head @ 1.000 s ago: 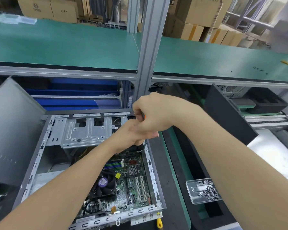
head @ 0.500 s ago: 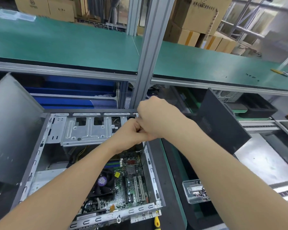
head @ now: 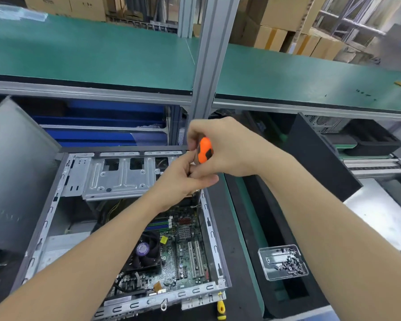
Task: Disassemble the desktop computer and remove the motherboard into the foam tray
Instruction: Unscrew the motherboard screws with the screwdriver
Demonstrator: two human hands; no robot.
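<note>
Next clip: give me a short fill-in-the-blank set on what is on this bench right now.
1. The right hand grips a screwdriver with a black and ____ handle.
2. The motherboard sits inside the open computer ____.
3. The clear tray to the right of it holds loose ____.
Missing words: orange; case; screws.

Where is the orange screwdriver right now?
The orange screwdriver is mid-frame in the head view, gripped by the right hand over the far right corner of the open computer case, with the left hand right beside it.
</note>
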